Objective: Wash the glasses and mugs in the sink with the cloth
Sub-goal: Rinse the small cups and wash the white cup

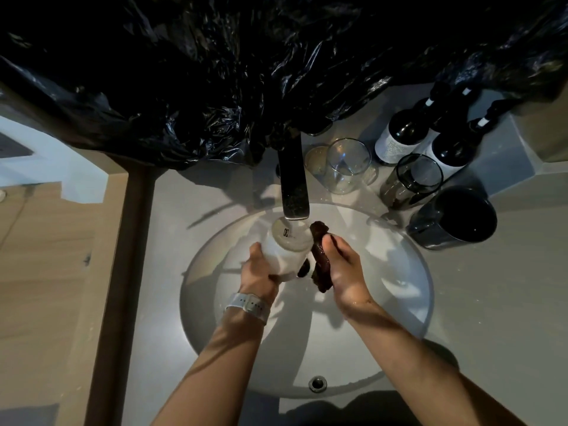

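Left hand [257, 272] grips mug [284, 250], right hand [341, 272] holds cloth [319, 256] (wet)

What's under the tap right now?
Under the tap the left hand holds a white mug, bottom up, over the sink. The right hand holds a dark cloth beside it. The mug's inside is hidden.

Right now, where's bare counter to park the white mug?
Bare counter lies left of the basin, up to the wooden edge. More lies at the basin's right, nearer than the dark mug. Behind it, the clear glass, smoked glass and bottles crowd the right back.
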The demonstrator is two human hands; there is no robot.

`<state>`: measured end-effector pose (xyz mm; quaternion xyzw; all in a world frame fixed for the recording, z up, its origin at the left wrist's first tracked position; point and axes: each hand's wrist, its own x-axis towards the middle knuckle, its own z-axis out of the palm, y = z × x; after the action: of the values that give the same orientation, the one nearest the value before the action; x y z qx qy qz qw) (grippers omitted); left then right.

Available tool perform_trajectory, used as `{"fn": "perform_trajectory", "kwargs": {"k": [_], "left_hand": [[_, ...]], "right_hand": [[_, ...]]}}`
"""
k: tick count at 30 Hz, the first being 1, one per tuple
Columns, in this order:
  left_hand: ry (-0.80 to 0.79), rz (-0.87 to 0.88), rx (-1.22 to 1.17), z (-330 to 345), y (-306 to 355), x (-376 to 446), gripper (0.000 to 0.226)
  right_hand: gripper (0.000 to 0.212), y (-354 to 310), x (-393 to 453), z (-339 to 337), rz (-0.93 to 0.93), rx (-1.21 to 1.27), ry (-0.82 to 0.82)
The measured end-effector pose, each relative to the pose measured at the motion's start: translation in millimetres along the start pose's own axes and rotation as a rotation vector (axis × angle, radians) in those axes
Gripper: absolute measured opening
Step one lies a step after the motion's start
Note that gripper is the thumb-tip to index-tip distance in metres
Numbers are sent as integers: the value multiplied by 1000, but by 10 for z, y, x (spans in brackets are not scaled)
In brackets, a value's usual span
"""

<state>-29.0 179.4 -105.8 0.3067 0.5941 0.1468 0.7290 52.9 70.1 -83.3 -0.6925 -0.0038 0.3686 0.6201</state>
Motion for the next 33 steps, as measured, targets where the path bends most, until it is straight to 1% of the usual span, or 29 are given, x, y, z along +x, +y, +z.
{"fn": "perform_trajectory", "kwargs": {"k": [2,3,4,5,6,7,8,9,10,11,12,13,15,16,18,20,24,28,31,33], "left_hand": [[-42,180,122,-94,62,-13,25],[-108,304,180,-161,93,-19,20],[-208,409,197,-229,106,-29,20],[-294,479,231,-284,110,-41,28],[-321,531,339,-323,128,-70,35],[-317,610,493,-341,137,-114,37],[-302,749,671,-350,133,-155,31],[-270,941,854,-355,122,-159,25],[-239,1147,1009,-342,138,-193,25],[-234,1306,1146,-352,143,-168,28],[-241,1415,1274,-337,180,-169,30],[-238,1468,1386,-333,199,-142,31],[-182,1553,1547,-292,243,-119,32],[-155,1593,1590,-267,264,-133,32],[-121,1692,1605,-248,283,-126,30],[-79,1734,1617,-248,286,-111,30],[-51,1721,1588,-257,271,-91,32],[-64,1705,1549,-261,250,-91,32],[-86,1704,1546,-260,245,-102,32],[-113,1673,1528,-254,253,-119,32]], "right_hand": [[14,-64,62,-119,-46,-94,41],[17,-118,98,-190,-105,-157,62],[21,-202,117,-258,-183,-232,58],[22,-328,108,-310,-262,-315,45],[22,-462,94,-345,-338,-399,37],[24,-599,79,-363,-414,-476,41],[27,-738,67,-367,-491,-559,44],[26,-871,64,-352,-553,-655,43],[23,-996,63,-327,-596,-741,44],[23,-1102,65,-296,-620,-789,41],[28,-1202,57,-264,-642,-823,25],[37,-1276,58,-236,-673,-870,4],[58,-1400,67,-188,-744,-1011,-29],[63,-1443,80,-159,-781,-1078,-33],[61,-1470,132,-104,-839,-1162,-23],[55,-1469,178,-64,-834,-1202,-37],[53,-1417,175,-60,-855,-1167,-12],[57,-1418,129,-59,-912,-1099,39],[50,-1433,126,-63,-1003,-1042,107],[54,-1469,120,-54,-1064,-1007,129]]}}
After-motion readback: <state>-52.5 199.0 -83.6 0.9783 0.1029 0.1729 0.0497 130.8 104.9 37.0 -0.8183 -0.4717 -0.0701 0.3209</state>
